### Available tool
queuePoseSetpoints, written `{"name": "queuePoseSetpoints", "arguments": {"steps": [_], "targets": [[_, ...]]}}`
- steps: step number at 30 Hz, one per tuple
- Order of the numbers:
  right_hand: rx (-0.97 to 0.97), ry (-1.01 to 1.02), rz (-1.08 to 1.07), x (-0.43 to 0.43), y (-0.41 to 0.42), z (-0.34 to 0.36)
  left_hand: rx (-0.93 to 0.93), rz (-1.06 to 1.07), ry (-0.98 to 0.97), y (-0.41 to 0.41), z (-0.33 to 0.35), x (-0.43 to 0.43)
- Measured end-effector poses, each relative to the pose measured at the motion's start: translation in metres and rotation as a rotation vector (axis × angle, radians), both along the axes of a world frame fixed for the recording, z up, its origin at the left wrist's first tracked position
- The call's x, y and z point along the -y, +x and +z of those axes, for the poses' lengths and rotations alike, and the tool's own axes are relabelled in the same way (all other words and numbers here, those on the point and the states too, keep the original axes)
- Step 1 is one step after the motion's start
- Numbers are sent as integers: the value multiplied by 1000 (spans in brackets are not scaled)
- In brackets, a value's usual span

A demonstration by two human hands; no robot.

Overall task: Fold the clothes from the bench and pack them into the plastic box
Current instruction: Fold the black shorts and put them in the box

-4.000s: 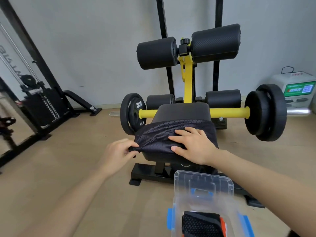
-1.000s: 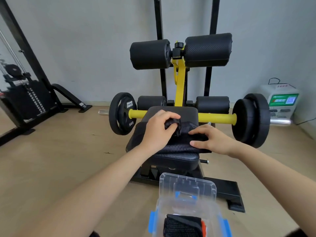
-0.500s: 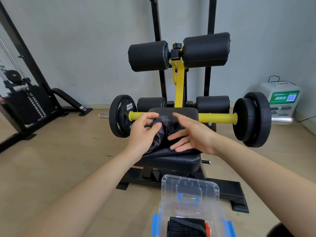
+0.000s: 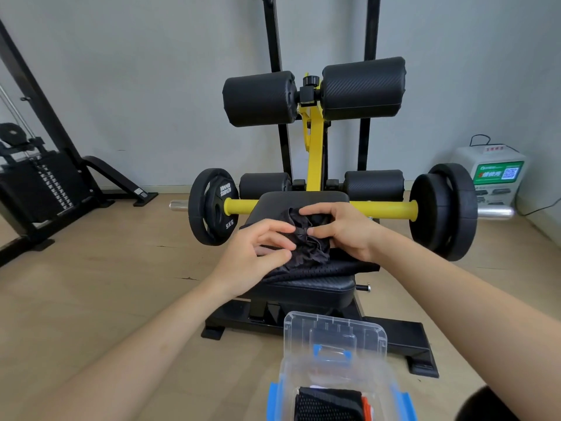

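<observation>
While the garment (image 4: 307, 250) sits gathered in a crumpled wad instead of lying flat, the fold may well come out lumpy. A bulky bundle would sit badly on the folded piece (image 4: 328, 404) already in the box (image 4: 334, 325). The thin mesh looks slippery and could also slide off the surface (image 4: 303, 289), since its near edge lies right at the padded front lip, with the floor below.

In the head view, the left grip (image 4: 255, 253) pinches the wad's left side between thumb and curled fingers. The right grip (image 4: 343, 229) curls over the wad's top and right side, thumb pressed into the creases. Both have hold of the garment and nothing else.

It is black, fine-holed mesh — the lower layer lies flat across the surface, the upper part stands rumpled between the two grips. The box, clear with blue latches, stands open on the floor just in front of the surface.
</observation>
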State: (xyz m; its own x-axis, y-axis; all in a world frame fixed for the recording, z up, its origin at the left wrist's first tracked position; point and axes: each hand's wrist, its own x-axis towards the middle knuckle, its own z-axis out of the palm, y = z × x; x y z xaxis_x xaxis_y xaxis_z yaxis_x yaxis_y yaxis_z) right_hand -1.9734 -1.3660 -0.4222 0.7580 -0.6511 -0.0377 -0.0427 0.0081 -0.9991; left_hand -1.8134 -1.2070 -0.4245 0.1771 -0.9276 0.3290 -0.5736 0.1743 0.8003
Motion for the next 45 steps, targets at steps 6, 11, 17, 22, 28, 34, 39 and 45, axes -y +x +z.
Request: {"name": "queuePoseSetpoints", "arguments": {"steps": [6, 11, 17, 22, 28, 34, 39, 45], "targets": [[-28, -209, -95, 10, -15, 8, 518, 74, 190, 18, -16, 2], [-28, -215, -167, 23, -39, 17, 696, -27, 267, -3, -19, 10], [-286, -248, -70, 30, -67, 5, 837, -76, 389, -17, -24, 18], [-280, -517, -340, 36, -72, -7, 893, -29, 395, -16, -28, 16], [-446, -1095, 1, 1, -46, -7, 929, -31, 401, -15, -32, 16], [-906, -999, 129, 9, -74, -14, 948, -3, 272, -7, -36, 11], [-919, -898, 68, 13, -90, -8, 736, 84, 206, -1, -32, 7], [-493, -652, -295, 4, -91, -10, 426, 494, 160, 26, -20, 7]]}}
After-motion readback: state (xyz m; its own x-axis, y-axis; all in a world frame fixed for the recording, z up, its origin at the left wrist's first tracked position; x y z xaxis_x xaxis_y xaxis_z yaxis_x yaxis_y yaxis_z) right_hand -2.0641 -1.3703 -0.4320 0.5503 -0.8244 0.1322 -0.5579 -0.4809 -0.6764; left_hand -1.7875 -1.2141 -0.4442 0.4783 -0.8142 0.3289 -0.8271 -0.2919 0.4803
